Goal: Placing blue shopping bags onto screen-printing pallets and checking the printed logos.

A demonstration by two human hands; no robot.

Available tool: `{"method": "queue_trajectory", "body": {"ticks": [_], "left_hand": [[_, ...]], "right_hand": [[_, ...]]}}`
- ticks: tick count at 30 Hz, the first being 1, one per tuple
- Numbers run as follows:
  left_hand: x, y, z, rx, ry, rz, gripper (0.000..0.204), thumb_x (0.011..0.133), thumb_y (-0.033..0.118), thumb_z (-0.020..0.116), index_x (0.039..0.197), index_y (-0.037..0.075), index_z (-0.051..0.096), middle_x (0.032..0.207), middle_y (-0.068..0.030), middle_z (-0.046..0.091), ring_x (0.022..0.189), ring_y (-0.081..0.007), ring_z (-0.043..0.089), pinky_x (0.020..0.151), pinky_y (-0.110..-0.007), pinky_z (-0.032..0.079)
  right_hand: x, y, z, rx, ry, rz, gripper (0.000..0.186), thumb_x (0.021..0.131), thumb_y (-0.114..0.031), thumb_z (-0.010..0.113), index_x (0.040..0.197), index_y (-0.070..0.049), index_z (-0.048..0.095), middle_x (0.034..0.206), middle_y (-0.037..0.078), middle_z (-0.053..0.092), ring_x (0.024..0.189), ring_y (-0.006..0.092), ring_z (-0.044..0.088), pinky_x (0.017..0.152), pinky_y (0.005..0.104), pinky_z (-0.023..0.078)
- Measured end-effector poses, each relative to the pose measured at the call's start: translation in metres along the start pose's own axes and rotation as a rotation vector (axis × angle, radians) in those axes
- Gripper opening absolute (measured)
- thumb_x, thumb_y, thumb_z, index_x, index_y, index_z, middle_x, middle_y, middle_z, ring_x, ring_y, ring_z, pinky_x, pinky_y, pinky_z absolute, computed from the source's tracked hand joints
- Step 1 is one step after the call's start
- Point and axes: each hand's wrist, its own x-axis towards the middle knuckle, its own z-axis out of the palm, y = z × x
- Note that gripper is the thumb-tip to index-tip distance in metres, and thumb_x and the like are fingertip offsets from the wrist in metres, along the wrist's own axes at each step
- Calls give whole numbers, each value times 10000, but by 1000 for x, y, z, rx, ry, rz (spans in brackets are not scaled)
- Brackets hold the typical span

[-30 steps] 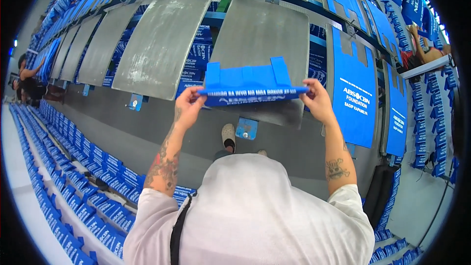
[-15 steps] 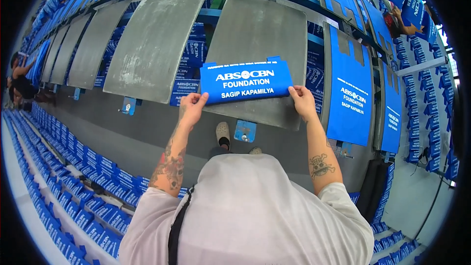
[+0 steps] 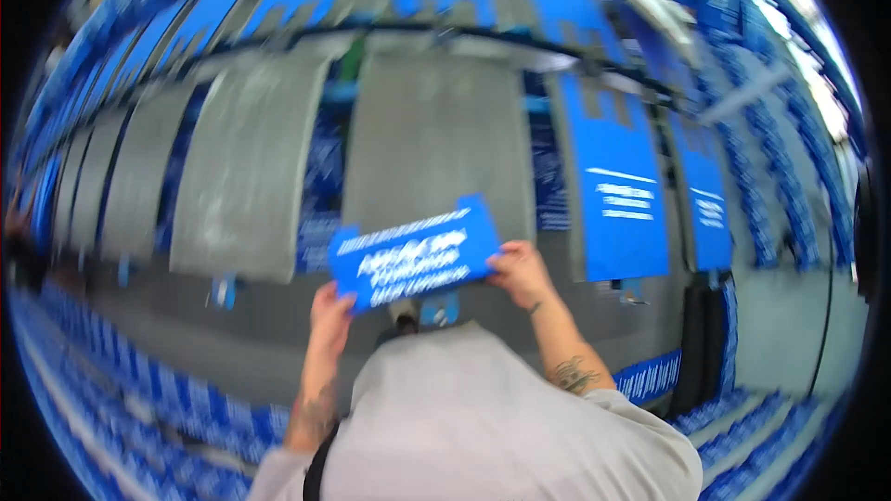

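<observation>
I hold a flat blue cardboard sheet (image 3: 415,258) with white print in front of me, tilted so its right end sits higher. My left hand (image 3: 331,308) grips its lower left corner. My right hand (image 3: 522,272) grips its right edge. The sheet hangs above a grey floor, just before a grey tilted panel (image 3: 434,144). The picture is blurred by motion.
Grey panels (image 3: 249,167) and blue printed panels (image 3: 614,186) hang side by side in a long row. Stacks of blue folded sheets (image 3: 158,399) line the floor at left and lower right. A small blue piece (image 3: 438,309) lies by my shoe.
The blue sheet has come down and tilted, left end lower. My view has swung right, so the sheet and both hands sit lower in the picture. Both hands keep their grip.
</observation>
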Motion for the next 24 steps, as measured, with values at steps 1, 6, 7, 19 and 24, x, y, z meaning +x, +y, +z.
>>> {"method": "queue_trajectory", "body": {"ticks": [1,6,7,19,24], "left_hand": [[5,6,-2,6,-3,-131,474,861,-61,643,1317,-11,521,1217,-138,635,1089,-253,659,929,-421,564],[5,28,5,133,-92,-289,306,951,99,618,1253,81,567,1101,-64,672,903,-191,640,693,-373,485],[3,34,7,161,-52,-328,275,971,137,622,1238,94,571,1077,-55,675,862,-173,629,659,-354,453],[-44,-25,181,411,-471,260,487,959,-21,611,1421,46,474,1329,-103,614,1201,-211,595,1082,-382,460],[-91,-118,270,576,-389,204,486,996,-32,550,1457,63,432,1404,-94,560,1291,-204,523,1135,-389,402]], "right_hand": [[2,-1,-2,8,-42,42,426,882,-52,749,1232,-46,507,997,90,652,906,214,670,769,408,597],[4,-15,-8,-100,-242,232,302,997,-244,681,1214,-42,622,1079,71,681,964,190,660,813,357,588],[2,-18,-9,-96,-294,252,286,1006,-227,667,1223,-47,619,1094,70,680,993,190,659,833,365,587],[-97,-52,-196,-323,-127,-264,383,1015,-59,588,1382,-5,490,1214,91,660,1083,173,649,900,353,567],[-138,-68,-303,-166,-79,-293,304,1022,-67,588,1312,-8,518,1189,81,655,1003,132,633,846,321,551]]}}
